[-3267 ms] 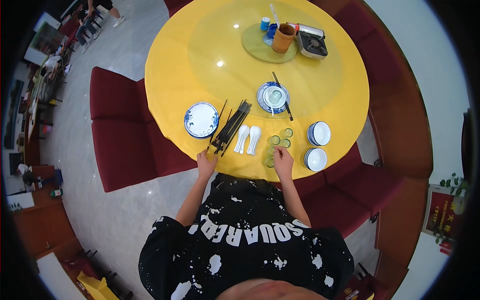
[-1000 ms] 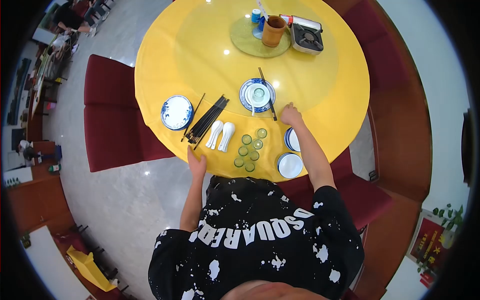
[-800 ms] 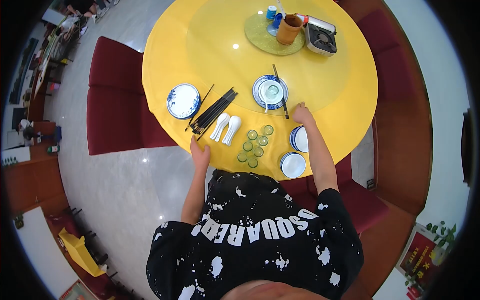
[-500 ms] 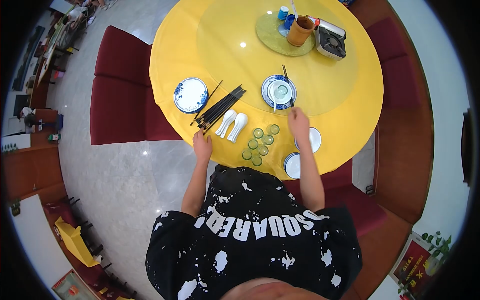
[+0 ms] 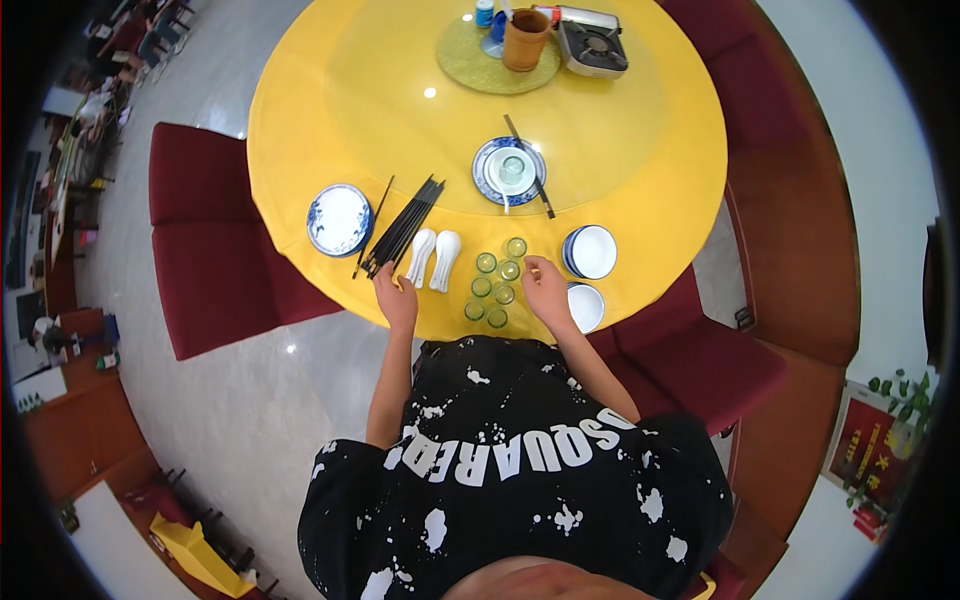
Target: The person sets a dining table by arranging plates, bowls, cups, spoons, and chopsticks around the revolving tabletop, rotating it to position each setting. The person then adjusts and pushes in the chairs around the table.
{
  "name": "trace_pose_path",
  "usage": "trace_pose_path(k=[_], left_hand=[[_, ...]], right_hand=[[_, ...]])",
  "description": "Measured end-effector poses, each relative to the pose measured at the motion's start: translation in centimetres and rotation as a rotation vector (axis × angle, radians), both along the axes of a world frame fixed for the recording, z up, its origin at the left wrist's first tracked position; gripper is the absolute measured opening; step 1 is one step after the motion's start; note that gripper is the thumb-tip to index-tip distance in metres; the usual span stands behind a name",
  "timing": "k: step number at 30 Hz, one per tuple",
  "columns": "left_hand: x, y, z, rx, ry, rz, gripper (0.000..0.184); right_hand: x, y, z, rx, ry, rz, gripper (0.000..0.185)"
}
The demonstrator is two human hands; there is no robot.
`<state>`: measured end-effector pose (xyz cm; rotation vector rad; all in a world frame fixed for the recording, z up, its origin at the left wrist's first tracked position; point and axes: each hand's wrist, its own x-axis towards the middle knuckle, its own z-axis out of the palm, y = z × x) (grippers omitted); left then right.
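My left hand (image 5: pixel 396 296) rests at the near table edge, fingers apart, by the lower ends of a bundle of black chopsticks (image 5: pixel 405 226). Two stacks of white spoons (image 5: pixel 437 262) lie just right of it. My right hand (image 5: pixel 545 290) is beside several green glasses (image 5: pixel 509 270), its fingers curled near the rightmost ones; nothing can be made out in them. White bowls (image 5: pixel 590 252) stand in two stacks right of that hand. Left of the chopsticks is a stack of blue-patterned plates (image 5: pixel 340 220). A place setting (image 5: pixel 509 171) with plate, bowl, cup, spoon and chopsticks lies beyond the glasses.
A brown pot (image 5: pixel 526 42) and blue containers stand on a round green mat (image 5: pixel 460 62) at the far side, beside a portable gas stove (image 5: pixel 592 48). Dark red chairs (image 5: pixel 235 270) flank the yellow table (image 5: pixel 290 120). People are at the far upper left.
My right hand has come back from beside the place setting to the green glasses. The left hand stays by the chopsticks, its fingers a little more spread. The camera view has shifted.
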<state>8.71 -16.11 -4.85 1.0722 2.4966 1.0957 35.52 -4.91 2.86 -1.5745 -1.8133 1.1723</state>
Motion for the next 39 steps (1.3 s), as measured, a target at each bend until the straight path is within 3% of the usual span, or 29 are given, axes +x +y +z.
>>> trace_pose_path(k=[6,11,18,23,24,31,34,39], left_hand=[[-0.3,8.9,-0.5,-0.006,0.256,-0.428,0.065],[0.1,14.4,-2.1,-0.388,0.239,-0.587,0.085],[1.7,15.2,-3.4,-0.426,0.221,-0.586,0.084],[2.2,15.5,-2.4,-0.473,0.146,-0.678,0.079],[2.3,15.8,-2.2,-0.487,0.113,-0.713,0.078],[3.1,16.1,-1.0,-0.387,-0.117,-0.849,0.074],[4.1,15.6,0.5,-0.463,0.104,-0.777,0.075],[4.8,14.9,-0.5,-0.426,0.133,-0.802,0.074]], right_hand=[[0.3,1.4,1.6,0.053,0.177,-0.056,0.024],[3.7,0.6,2.6,0.169,0.083,-0.246,0.023],[10.2,0.9,1.1,0.329,-0.171,-0.425,0.031],[10.5,1.8,-1.6,0.259,-0.247,-0.358,0.066],[10.6,2.0,-1.7,0.147,-0.215,-0.336,0.087],[8.6,3.2,-2.7,0.172,-0.236,-0.373,0.093],[9.5,3.6,-0.3,0.188,-0.231,-0.396,0.090],[8.6,3.8,-0.3,0.245,-0.227,-0.391,0.081]])
